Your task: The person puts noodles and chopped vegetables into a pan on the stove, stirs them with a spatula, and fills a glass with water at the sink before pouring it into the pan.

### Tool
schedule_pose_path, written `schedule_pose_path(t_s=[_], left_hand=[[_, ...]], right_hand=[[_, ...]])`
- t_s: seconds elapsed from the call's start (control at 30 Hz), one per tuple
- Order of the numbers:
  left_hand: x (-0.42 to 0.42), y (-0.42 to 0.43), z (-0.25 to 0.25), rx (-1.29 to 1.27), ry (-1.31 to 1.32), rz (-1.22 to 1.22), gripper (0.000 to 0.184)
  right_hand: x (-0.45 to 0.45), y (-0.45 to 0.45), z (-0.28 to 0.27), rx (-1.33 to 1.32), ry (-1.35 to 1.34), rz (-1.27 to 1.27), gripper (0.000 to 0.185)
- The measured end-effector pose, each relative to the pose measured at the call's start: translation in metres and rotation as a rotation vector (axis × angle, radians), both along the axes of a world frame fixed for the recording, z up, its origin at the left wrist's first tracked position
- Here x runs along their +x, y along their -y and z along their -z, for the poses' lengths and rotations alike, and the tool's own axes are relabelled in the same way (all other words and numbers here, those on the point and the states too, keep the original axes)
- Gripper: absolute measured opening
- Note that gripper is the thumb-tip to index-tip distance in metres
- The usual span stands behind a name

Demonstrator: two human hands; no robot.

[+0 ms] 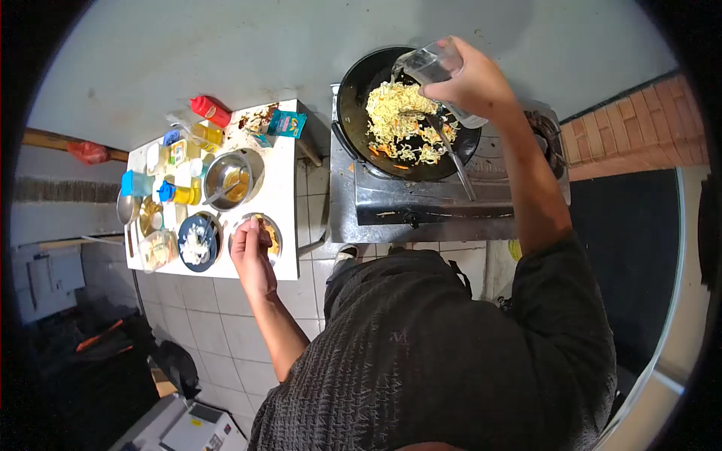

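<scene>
My right hand (475, 81) grips a clear container (430, 63), tilted over the black wok (347, 124) on the stove. Whether liquid runs from it is hard to make out. Pale noodles (395, 105) lie heaped in the wok with orange shreds and cabbage-like pieces. A metal spatula (456, 161) rests in them, its handle over the near rim. My left hand (254, 254) is closed, fingers together, above a metal plate (277, 225) with orange bits at the side table's corner. Something small and yellowish shows at its fingertips, too small to name.
The white side table (274, 177) carries a steel bowl (213, 174), a dark plate (213, 253) with white pieces, a red bottle (210, 111), a yellow oil bottle (179, 194) and a teal packet (286, 124). A gap separates it from the stove (406, 197).
</scene>
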State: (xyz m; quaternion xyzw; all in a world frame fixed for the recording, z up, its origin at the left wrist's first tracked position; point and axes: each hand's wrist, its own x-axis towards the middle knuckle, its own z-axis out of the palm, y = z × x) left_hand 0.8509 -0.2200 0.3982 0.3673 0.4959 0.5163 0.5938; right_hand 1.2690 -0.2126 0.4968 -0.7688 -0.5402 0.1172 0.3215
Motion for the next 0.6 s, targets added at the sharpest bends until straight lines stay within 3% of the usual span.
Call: schedule_pose_path(t_s=[0.33, 0.6], left_hand=[[0.027, 0.033, -0.008, -0.019, -0.008, -0.092, 0.014], [0.023, 0.019, -0.007, 0.055, 0.027, -0.003, 0.013]], right_hand=[[0.032, -0.003, -0.016, -0.097, 0.044, -0.068, 0.083], [0.050, 0.016, -0.024, -0.086, 0.104, -0.062, 0.081]])
